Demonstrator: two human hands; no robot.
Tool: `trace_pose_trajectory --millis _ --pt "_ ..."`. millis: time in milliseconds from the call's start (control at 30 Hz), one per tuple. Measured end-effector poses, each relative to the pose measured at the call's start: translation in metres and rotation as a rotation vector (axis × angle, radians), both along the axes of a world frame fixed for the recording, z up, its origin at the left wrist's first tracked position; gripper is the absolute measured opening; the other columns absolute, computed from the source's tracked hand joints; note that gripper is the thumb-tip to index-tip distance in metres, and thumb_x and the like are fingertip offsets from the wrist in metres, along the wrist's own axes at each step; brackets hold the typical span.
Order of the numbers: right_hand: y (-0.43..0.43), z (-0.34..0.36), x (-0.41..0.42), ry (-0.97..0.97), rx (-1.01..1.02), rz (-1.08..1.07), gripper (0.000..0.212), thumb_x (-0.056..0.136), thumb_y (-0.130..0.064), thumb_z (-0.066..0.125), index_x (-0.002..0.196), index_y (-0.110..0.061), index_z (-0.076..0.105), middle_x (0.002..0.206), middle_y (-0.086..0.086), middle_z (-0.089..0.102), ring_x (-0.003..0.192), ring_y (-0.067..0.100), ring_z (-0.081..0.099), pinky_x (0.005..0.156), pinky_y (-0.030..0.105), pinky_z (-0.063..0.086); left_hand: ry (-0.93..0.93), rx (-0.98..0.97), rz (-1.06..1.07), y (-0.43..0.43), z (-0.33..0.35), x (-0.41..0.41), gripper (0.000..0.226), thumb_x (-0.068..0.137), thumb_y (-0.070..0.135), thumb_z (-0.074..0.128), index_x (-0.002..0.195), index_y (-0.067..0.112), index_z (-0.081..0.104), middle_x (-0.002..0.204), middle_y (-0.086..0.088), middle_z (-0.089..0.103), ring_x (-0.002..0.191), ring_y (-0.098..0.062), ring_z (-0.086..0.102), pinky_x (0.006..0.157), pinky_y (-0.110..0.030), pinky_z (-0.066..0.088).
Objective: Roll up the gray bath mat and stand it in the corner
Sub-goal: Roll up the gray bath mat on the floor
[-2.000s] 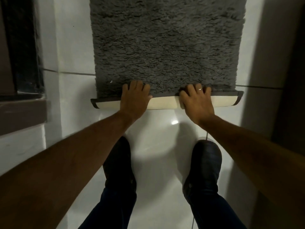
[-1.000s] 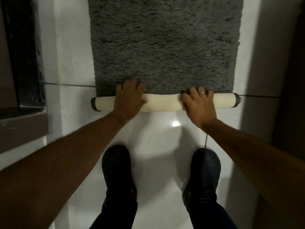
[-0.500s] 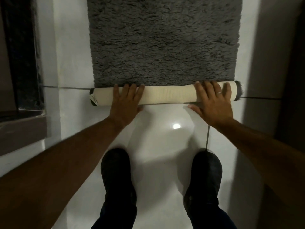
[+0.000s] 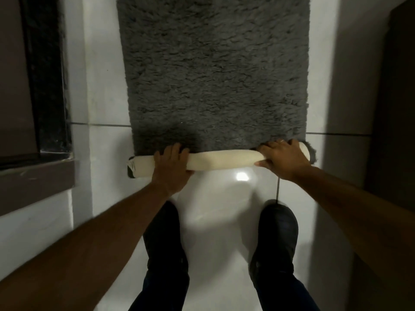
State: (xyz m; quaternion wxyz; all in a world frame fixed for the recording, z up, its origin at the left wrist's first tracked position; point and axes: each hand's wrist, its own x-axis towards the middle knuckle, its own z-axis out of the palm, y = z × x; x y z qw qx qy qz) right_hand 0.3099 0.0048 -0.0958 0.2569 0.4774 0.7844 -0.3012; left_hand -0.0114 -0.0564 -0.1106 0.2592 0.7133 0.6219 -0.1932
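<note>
Gray bath mat (image 4: 215, 70): on the white tile floor (image 4: 101, 86), near end rolled into a thin cream-backed roll (image 4: 222, 160), most of it flat beyond.

Roll's long axis runs left-right, across the person's front, square to the direction it has to travel. Left hand (image 4: 171, 170) wraps the roll toward its left end, right hand (image 4: 284, 158) close to its right end; each grip is curled shut over the tube, fingers over the far side. Neither hand clearly nearer. Unrolled pile lies straight ahead, away from both grips, so the next push likely goes forward. Shoes (image 4: 165, 239) just behind. Corner not identifiable.

Bare tile floor (image 4: 101, 86) left of mat (image 4: 215, 75); dark ledge (image 4: 36, 182) beyond.
</note>
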Motion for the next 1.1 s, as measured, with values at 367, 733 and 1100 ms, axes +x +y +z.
trace_pose_trajectory --millis 367,733,1100 --pt "0.007 -0.005 -0.016 0.067 0.391 -0.033 0.081 0.092 -0.067 0.036 0.148 -0.008 0.032 0.153 0.020 0.037 0.141 0.040 0.032 0.114 0.067 0.018 0.069 -0.045 -0.024 0.047 -0.020 -0.005 0.139 0.060 0.078 0.068 0.153 0.015 -0.014 0.162 -0.018 -0.012 0.147 -0.039 -0.015 0.114 -0.067 -0.003" --pt "0.040 -0.012 -0.037 -0.019 0.395 0.010 0.051 0.085 -0.041 0.065 0.120 -0.005 0.054 0.119 0.022 0.063 0.111 0.042 0.057 0.104 0.061 0.035 0.084 0.312 -0.039 0.047 -0.015 -0.013 0.080 0.075 0.043 0.074 0.140 0.010 0.040 0.132 -0.022 0.051 0.122 -0.041 0.045 0.106 -0.064 0.027" --pt "-0.028 0.012 -0.019 -0.046 -0.018 0.025 0.084 0.085 -0.071 0.044 0.148 -0.016 0.034 0.150 0.012 0.046 0.137 0.033 0.041 0.114 0.056 0.024 0.004 -0.300 -0.190 0.010 0.014 -0.017 0.060 0.092 0.052 0.051 0.140 0.020 0.035 0.140 -0.010 0.043 0.129 -0.031 0.037 0.108 -0.054 0.025"
